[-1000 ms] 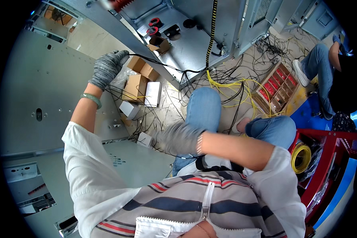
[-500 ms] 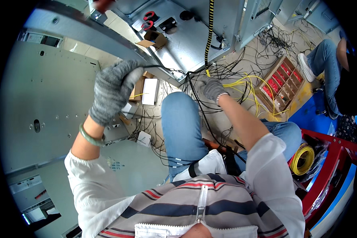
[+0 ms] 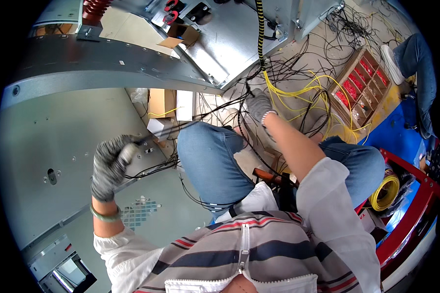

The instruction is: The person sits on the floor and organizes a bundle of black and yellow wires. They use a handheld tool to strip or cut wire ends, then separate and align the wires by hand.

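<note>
Both my hands wear grey knit gloves. On the left, my left hand (image 3: 111,166) is closed on black wires (image 3: 181,126) that run slantwise across to the middle. Motion smears the wires close to that hand. My right hand (image 3: 260,105) grips the black wire bundle (image 3: 247,90) above my knees; its fingertips are partly hidden. A black-and-yellow wrapped cable (image 3: 260,36) hangs down just above the right hand. From its lower end, yellow wires (image 3: 291,91) fan out to the right.
A wooden compartment box (image 3: 362,90) of small red parts lies at the right, near another person's leg (image 3: 418,73). Metal cabinet frames (image 3: 107,66) stand left and ahead. Cardboard boxes (image 3: 162,101) sit behind my left knee. A yellow wire coil (image 3: 385,193) rests by a red rack (image 3: 410,215).
My left hand has come down and left, drawing the black wires out toward me. The right hand stays near the bundle. My view has shifted, and my knees are farther apart.
</note>
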Demonstrator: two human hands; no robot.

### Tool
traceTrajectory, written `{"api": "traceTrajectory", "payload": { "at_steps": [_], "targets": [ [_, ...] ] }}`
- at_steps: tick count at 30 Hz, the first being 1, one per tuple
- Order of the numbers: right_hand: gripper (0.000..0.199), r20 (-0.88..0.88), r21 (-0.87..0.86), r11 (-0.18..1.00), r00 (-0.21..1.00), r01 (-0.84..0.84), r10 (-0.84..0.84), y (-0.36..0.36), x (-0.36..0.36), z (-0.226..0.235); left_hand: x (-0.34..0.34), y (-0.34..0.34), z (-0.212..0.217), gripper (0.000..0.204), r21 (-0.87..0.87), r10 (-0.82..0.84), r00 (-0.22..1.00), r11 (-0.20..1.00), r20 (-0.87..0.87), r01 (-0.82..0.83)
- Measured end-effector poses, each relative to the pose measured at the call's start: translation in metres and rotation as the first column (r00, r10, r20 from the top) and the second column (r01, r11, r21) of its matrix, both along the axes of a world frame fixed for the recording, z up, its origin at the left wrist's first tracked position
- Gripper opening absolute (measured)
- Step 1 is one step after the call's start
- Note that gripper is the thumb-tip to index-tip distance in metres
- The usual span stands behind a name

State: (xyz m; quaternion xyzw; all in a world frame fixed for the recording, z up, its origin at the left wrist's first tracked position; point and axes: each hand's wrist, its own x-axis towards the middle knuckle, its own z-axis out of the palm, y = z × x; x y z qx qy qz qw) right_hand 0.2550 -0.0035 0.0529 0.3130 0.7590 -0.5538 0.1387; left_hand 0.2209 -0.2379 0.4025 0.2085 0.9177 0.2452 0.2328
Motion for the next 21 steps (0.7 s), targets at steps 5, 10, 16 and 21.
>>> {"api": "traceTrajectory", "payload": {
  "at_steps": [5,10,16,21],
  "targets": [
    [0.023,-0.164,-0.060,0.997,0.986,-0.045,0.034,0.024,0.043,0.010,-0.025,-0.109,-0.078,0.014,-0.061,0.238,0.853,0.969,0.464,-0.237],
    [0.025,-0.106,-0.036,0.997,0.992,-0.074,0.070,0.019,0.067,0.018,-0.002,-0.024,-0.102,0.028,-0.103,-0.108,0.881,0.979,0.461,0.174],
    [0.022,-0.073,-0.357,0.934,0.996,0.024,-0.054,0.020,0.074,0.032,0.018,0.053,-0.075,0.048,-0.522,-0.457,0.886,0.738,0.081,0.429],
    [0.018,-0.126,-0.396,0.917,0.987,0.046,-0.103,0.001,0.081,0.029,0.043,0.121,-0.155,0.062,-0.294,-0.369,0.925,0.878,0.088,0.378]
  ]
}}
